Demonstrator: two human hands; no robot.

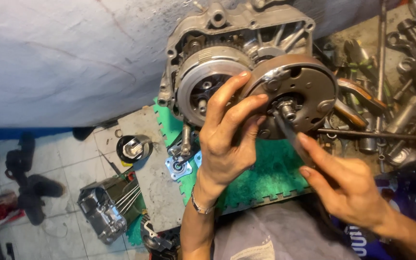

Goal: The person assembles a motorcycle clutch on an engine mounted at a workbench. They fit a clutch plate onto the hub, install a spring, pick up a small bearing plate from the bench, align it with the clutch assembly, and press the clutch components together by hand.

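Left hand steadies the round plate with spread fingers; right hand pinches a dark tool on the center nut. A slip could jab those fingers.

My left hand covers the lower part of the engine case and the edge where the clutch drum meets the round brown plate. Case top is cut off by the frame edge. Dark tool in my right hand: the handle end is hidden under my fingers and it's blurred, so can't tell what kind. Whether the tip actually touches the centre nut, can't tell. Tool pile on the right is too cluttered and runs off frame. My right forearm is cut off at the bottom corner. Dark shapes on the far-left floor are blurry, unidentifiable.
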